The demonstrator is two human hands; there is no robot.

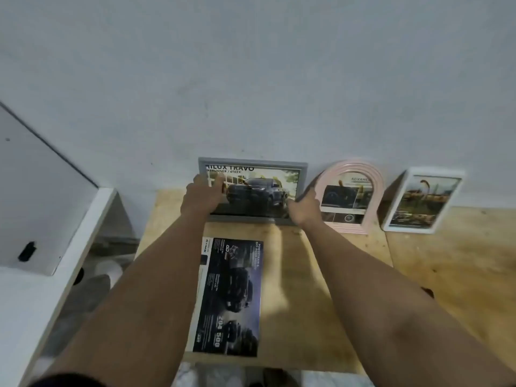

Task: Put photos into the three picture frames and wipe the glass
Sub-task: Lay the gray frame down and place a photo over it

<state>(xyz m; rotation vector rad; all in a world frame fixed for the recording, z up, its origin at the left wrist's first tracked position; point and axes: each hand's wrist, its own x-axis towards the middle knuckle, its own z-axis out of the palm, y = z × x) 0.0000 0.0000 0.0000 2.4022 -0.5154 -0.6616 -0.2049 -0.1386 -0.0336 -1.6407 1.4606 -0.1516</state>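
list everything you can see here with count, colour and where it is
grey rectangular picture frame: 1, grey, holds a truck photo, leaning on the wall at the back of the table, centre
pink arched picture frame: 1, pink, holds a photo, leaning on the wall right of the grey frame
white rectangular picture frame: 1, white, holds a photo, far right against the wall
dark printed truck leaflet: 1, dark blue-black, flat on the table, near side
light wooden table: 1, pale wood, under everything
white panel: 1, white, leaning at the left
left hand: 1, grips the grey frame's left edge
right hand: 1, holds the grey frame's lower right corner
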